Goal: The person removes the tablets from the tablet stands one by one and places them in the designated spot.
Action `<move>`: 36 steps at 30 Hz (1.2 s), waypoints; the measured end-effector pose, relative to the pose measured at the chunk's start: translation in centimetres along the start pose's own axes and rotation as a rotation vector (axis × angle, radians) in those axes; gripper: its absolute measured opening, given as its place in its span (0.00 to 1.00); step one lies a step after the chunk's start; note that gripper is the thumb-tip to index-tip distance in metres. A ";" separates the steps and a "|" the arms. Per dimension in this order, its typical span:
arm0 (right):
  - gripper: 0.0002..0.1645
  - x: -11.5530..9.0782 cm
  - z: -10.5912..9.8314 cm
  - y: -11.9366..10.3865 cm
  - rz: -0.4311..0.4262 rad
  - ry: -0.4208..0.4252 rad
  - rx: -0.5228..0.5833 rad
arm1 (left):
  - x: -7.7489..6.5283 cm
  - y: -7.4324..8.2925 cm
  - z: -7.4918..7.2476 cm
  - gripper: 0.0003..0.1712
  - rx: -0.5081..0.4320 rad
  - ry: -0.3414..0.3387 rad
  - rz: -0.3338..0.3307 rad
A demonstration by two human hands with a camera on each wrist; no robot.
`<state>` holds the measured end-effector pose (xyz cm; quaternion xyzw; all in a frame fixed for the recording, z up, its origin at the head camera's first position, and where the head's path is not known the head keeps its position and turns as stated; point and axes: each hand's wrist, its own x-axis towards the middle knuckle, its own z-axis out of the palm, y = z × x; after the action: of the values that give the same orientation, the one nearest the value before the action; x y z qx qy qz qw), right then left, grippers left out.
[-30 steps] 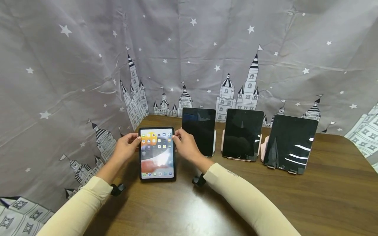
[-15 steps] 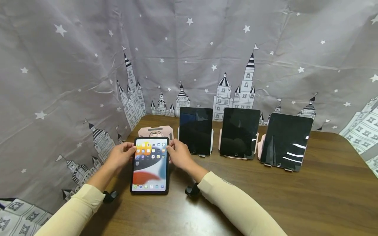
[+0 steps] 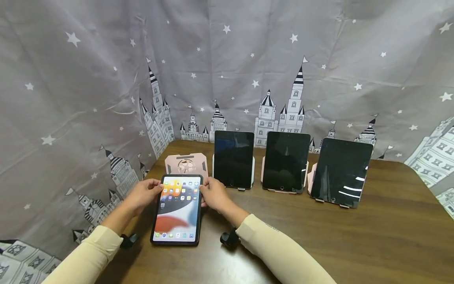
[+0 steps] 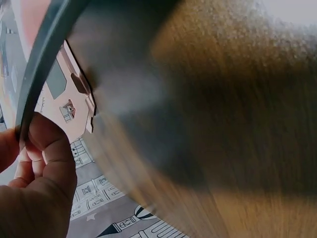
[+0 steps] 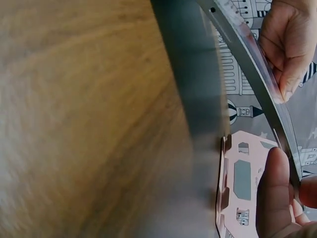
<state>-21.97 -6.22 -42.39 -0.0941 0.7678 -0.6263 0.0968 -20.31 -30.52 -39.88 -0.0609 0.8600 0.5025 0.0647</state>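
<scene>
Head: left-hand grip [image 3: 143, 195] and right-hand grip [image 3: 214, 193] pinch the lit tablet [image 3: 176, 213] at its upper sides, in front of the pink stand [image 3: 186, 163] (three dark tablets [image 3: 233, 159] lean upright to the right). Left wrist: grip clamped on tablet edge. Right wrist: same clamp, edge raised off the worktop [image 3: 319, 236].

The head view was evenly bright and fairly sharp; a pale glare lay toward the near edge of the table [image 3: 390, 221], white streaks crossed the rightmost dark tablet [image 3: 340, 169], and a shadow darkened the table's left side beside the left sleeve [image 3: 88, 252]; both wrist views smeared the table out of focus under a dark band, perhaps shadow or reflection, and bowed the lit tablet [image 3: 177, 213]; the left one burned white at upper right.
</scene>
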 end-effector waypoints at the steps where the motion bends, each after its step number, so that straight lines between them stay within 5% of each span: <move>1: 0.08 -0.1 0.1 0.1 0.013 -0.007 0.014 | -0.1 -0.1 -0.1 0.18 0.004 -0.009 0.000; 19: 0.09 -1.1 1.2 1.1 0.107 -0.029 0.110 | -0.2 -1.5 0.2 0.15 0.092 -0.054 -0.034; 36: 0.12 -1.8 1.2 1.9 0.176 -0.065 0.016 | -0.3 -2.4 0.3 0.10 0.071 -0.196 -0.078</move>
<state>-19.92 -6.52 -44.39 -0.0458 0.7645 -0.6181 0.1772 -19.55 -31.43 -42.00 -0.0428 0.8637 0.4725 0.1701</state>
